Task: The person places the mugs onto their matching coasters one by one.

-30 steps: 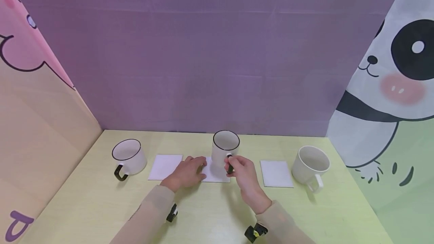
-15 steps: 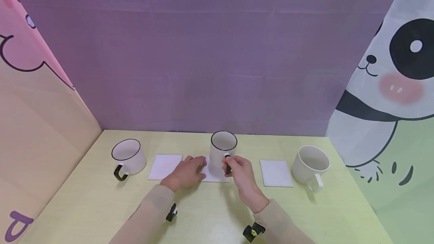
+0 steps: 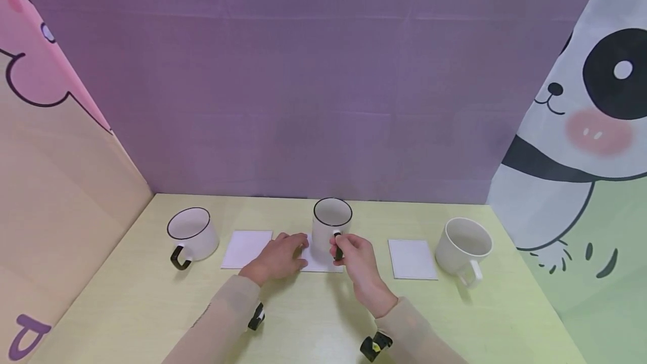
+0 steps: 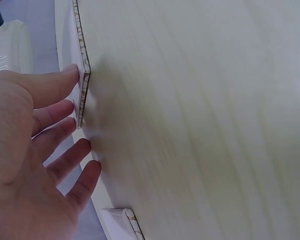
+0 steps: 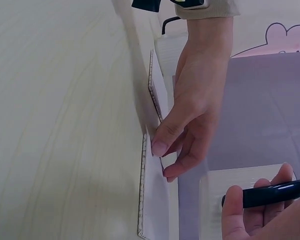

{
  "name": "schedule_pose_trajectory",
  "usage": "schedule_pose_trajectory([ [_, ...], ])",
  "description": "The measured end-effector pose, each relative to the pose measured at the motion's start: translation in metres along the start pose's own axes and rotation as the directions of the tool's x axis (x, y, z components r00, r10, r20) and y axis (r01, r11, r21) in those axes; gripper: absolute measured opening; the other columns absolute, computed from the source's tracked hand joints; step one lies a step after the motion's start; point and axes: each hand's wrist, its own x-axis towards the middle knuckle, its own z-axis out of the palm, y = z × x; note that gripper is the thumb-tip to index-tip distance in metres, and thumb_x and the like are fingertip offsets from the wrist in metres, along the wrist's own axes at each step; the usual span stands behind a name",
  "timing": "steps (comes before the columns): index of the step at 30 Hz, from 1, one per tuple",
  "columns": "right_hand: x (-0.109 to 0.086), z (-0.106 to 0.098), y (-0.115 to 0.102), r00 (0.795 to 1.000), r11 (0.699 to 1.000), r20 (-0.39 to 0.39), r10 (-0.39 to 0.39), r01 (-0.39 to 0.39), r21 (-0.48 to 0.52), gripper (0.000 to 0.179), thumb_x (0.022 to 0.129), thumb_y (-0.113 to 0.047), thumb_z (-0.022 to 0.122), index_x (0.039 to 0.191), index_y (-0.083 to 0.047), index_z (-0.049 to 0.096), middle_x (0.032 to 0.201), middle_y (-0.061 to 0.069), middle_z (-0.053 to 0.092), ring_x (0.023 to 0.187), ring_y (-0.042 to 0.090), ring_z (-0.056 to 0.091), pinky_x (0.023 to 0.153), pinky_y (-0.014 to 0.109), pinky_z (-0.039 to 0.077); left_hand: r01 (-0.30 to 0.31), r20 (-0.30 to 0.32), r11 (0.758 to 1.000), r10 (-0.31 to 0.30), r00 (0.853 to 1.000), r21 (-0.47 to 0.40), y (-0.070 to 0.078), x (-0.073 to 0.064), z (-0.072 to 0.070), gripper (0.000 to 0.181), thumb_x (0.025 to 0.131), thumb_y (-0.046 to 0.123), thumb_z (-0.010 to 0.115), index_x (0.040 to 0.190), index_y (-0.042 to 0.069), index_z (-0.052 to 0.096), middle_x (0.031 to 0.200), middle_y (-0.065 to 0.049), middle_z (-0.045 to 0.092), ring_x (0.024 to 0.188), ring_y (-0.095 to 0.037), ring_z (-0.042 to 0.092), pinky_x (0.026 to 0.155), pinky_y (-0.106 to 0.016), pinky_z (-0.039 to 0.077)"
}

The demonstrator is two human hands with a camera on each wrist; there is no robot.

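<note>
Right hand (image 3: 365, 277) pinches the black handle (image 3: 338, 247) of the black-rimmed mug (image 3: 326, 233), upright mid-desk toward the back edge; both wrist views show a gap under its base, so it looks clear of the middle white card (image 3: 322, 266). Left hand (image 3: 277, 257): fingers loosely spread, thumb on that card's near-left corner. Main risk: one-sided handle grip, so the mug could roll or tip if the pinch slips. Second: base looks biased toward the card's right edge, though exact overlap is hard to judge from here; coming down half off would leave it rocking. Third: left thumb or fingertips could get pinched, or nudge the thin card across the desk (image 3: 303, 324) if they push sideways.
</note>
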Motion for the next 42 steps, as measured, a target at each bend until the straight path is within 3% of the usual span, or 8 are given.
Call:
schedule_pose_trajectory([
  [29, 0.010, 0.005, 0.014, 1.000, 0.999, 0.002, 0.024, -0.024, -0.029, 0.027, 0.101, -0.012, 0.054, 0.105, 0.011, 0.067, 0.079, 0.003, 0.064, 0.076, 0.014, 0.057, 0.070, 0.030, 0.053, -0.023, -0.017, 0.999, 0.023, 1.000, 0.030, -0.005, 0.001, 0.003, 0.035, 0.091, 0.025, 0.076, 0.122, 0.015, 0.062, 0.138, -0.003, 0.061, 0.121, -0.028, 0.052, 0.101, -0.050, 0.043],
  [38, 0.012, 0.008, 0.016, 1.000, 1.000, 0.011, 0.014, -0.014, -0.027, 0.027, 0.101, -0.014, 0.054, 0.105, 0.009, 0.068, 0.081, 0.003, 0.065, 0.078, 0.013, 0.058, 0.070, 0.028, 0.052, -0.039, -0.038, 0.998, 0.041, 0.998, 0.042, -0.006, 0.000, 0.002, 0.040, 0.090, 0.025, 0.077, 0.125, 0.015, 0.061, 0.125, -0.001, 0.066, 0.118, -0.029, 0.053, 0.098, -0.050, 0.044],
  [42, 0.014, 0.009, 0.019, 1.000, 0.999, 0.007, 0.017, -0.017, -0.037, 0.028, 0.101, -0.014, 0.054, 0.105, 0.010, 0.068, 0.080, 0.003, 0.064, 0.078, 0.013, 0.058, 0.071, 0.030, 0.053, -0.036, -0.037, 0.999, 0.037, 0.999, 0.035, -0.006, 0.000, 0.002, 0.039, 0.091, 0.025, 0.077, 0.126, 0.015, 0.062, 0.127, -0.001, 0.066, 0.119, -0.029, 0.053, 0.099, -0.050, 0.044],
])
